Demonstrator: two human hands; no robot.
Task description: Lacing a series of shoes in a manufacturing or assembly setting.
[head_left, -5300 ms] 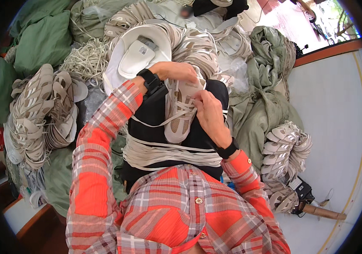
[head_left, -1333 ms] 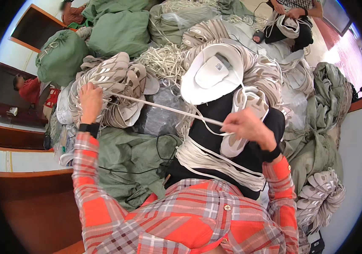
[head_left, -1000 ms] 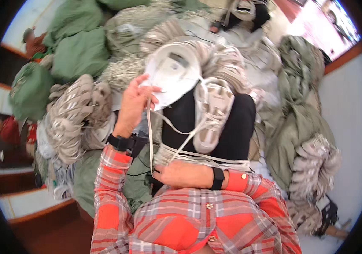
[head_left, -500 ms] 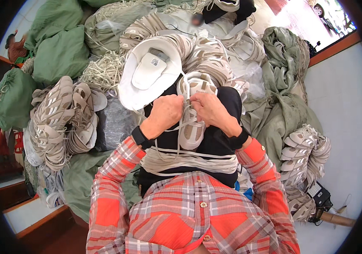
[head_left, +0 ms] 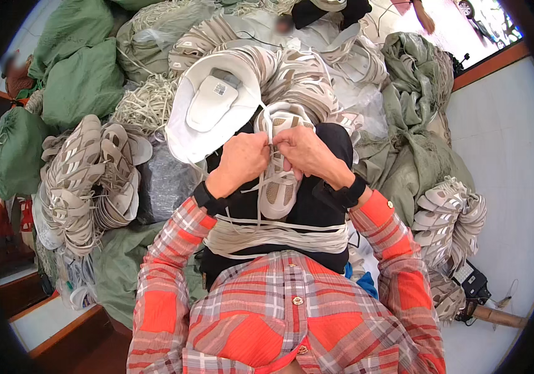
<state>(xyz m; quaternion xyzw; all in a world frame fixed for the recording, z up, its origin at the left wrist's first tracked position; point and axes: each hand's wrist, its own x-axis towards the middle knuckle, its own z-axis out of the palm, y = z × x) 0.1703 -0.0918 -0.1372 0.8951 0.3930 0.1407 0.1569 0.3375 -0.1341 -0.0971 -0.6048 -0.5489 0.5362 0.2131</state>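
On lap: hands (head_left: 273, 159) (both pinching) at beige shoe (head_left: 277, 187)

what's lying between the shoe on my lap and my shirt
In the head view, a bundle of pale shoelaces lies across the dark lap, between the beige shoe held by both hands and the plaid shirt.

One head-worn fisheye view, looking steeply down the wearer's chest onto the lap.

The camera sits close above the orange-and-grey plaid shirt (head_left: 292, 311), which fills the lower edge, and faces down and forward. The left hand (head_left: 245, 159) and right hand (head_left: 307, 153) meet near the picture's centre over a beige laced shoe upper (head_left: 277, 187). Farther out, heaps of green cloth sacks (head_left: 83, 81) and the pale tiled floor (head_left: 504, 137) curve toward the dark round rim. No second view is given, so nothing is shared.
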